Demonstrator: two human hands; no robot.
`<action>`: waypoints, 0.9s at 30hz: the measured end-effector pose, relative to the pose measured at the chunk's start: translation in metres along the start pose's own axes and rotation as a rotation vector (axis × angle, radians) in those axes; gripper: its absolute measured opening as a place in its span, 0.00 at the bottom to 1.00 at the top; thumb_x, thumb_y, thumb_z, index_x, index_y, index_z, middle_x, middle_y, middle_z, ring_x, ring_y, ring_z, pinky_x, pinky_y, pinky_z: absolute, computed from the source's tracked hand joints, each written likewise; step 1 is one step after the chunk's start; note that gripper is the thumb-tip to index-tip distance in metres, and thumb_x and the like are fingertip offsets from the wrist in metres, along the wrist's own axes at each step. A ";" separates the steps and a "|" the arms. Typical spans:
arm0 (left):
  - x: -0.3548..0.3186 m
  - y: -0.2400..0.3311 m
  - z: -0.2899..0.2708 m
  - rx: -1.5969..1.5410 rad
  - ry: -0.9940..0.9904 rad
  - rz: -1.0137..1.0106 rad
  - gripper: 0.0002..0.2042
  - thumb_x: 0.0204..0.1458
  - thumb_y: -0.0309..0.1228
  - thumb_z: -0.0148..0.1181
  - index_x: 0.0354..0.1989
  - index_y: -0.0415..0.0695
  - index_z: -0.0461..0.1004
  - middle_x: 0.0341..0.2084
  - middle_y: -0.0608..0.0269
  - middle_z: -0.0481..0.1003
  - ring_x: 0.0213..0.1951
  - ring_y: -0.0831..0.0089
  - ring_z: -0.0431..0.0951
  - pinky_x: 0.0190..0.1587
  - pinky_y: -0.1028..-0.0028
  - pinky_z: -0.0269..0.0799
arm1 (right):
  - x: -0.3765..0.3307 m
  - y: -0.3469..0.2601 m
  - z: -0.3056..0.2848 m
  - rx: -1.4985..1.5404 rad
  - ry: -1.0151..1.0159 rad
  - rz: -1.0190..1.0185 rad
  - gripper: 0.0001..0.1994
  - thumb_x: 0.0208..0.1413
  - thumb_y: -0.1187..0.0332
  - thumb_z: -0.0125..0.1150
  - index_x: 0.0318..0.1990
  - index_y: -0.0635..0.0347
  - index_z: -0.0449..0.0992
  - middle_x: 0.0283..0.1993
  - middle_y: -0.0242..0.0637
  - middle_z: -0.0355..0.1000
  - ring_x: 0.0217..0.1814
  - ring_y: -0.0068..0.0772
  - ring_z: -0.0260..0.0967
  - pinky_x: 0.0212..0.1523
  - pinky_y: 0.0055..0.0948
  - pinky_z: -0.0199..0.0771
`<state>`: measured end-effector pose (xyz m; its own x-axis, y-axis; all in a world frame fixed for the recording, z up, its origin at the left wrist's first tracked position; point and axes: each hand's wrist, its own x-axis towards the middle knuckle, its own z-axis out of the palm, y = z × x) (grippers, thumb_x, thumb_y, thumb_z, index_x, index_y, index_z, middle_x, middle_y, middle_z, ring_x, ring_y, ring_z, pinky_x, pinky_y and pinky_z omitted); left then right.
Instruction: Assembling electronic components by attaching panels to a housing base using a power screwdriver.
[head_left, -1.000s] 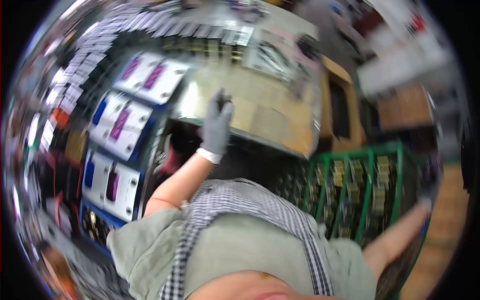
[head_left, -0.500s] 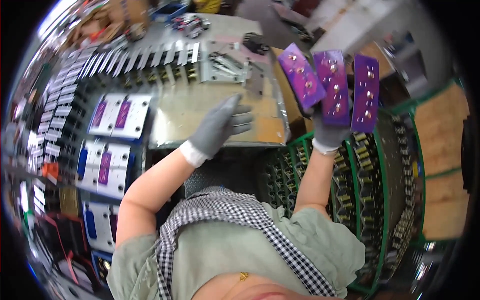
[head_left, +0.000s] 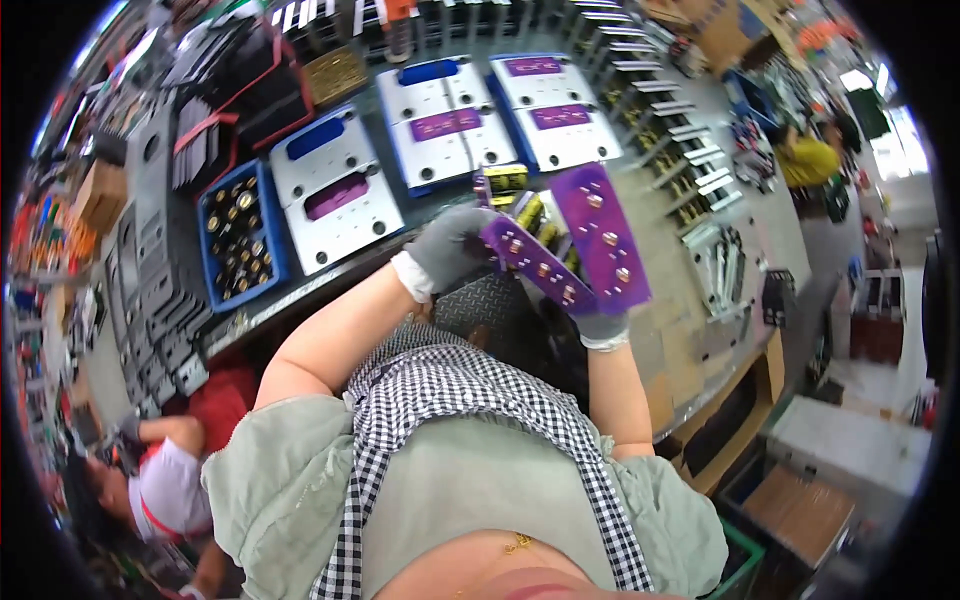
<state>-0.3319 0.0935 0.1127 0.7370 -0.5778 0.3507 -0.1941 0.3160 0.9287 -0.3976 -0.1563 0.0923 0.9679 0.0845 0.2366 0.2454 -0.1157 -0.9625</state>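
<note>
Both my hands wear grey gloves and are close together in front of me. My left hand [head_left: 452, 248] is closed on the left end of a narrow purple circuit board [head_left: 538, 268], its fingertips partly hidden behind it. My right hand [head_left: 603, 327] grips a wider purple circuit board [head_left: 602, 240] from below, most of its fingers out of sight. Yellow-and-black components [head_left: 530, 218] show between the two boards. Another yellow-topped component [head_left: 506, 179] stands just above my left hand, with a purple edge beside it; which hand bears it I cannot tell.
White metal plates [head_left: 400, 205] with purple boards in their cut-outs line the bench beyond my hands. A blue bin [head_left: 272, 215] of small cylindrical parts stands to the left. Bright metal brackets [head_left: 715, 185] stand in rows at right. A co-worker [head_left: 175, 490] sits at lower left.
My view has swung left toward the plates. My right hand has brought the purple boards from the right to the middle, and my left hand, empty before, now holds one.
</note>
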 end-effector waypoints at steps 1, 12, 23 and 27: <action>-0.019 0.007 -0.019 0.093 0.084 -0.084 0.15 0.53 0.15 0.59 0.50 0.38 0.75 0.46 0.59 0.77 0.47 0.68 0.79 0.51 0.68 0.78 | 0.010 0.004 0.013 -0.436 -0.125 -0.205 0.31 0.65 0.57 0.54 0.71 0.60 0.56 0.71 0.43 0.60 0.72 0.41 0.59 0.68 0.40 0.68; -0.094 0.041 -0.179 1.327 0.373 -0.680 0.31 0.44 0.37 0.67 0.60 0.41 0.68 0.39 0.48 0.79 0.43 0.51 0.80 0.49 0.58 0.73 | 0.119 0.023 0.201 0.638 -0.200 0.293 0.28 0.56 0.61 0.64 0.62 0.61 0.66 0.62 0.41 0.69 0.64 0.38 0.69 0.65 0.45 0.70; -0.096 0.047 -0.225 1.035 0.323 -0.586 0.31 0.51 0.39 0.60 0.64 0.40 0.64 0.53 0.48 0.73 0.56 0.56 0.73 0.61 0.61 0.66 | 0.179 -0.001 0.252 0.244 -0.223 -0.010 0.29 0.54 0.65 0.70 0.61 0.63 0.66 0.55 0.38 0.75 0.54 0.35 0.75 0.56 0.34 0.76; -0.067 0.039 -0.234 -0.700 0.637 -0.463 0.27 0.63 0.48 0.53 0.65 0.45 0.64 0.49 0.60 0.74 0.49 0.66 0.77 0.57 0.62 0.73 | 0.189 -0.002 0.270 0.210 -0.374 0.246 0.14 0.64 0.66 0.52 0.51 0.66 0.75 0.45 0.37 0.76 0.46 0.26 0.74 0.47 0.26 0.75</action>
<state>-0.2372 0.3209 0.0968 0.8869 -0.3156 -0.3373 0.4612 0.6467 0.6075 -0.2298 0.1269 0.1031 0.9008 0.4334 -0.0280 -0.0415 0.0217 -0.9989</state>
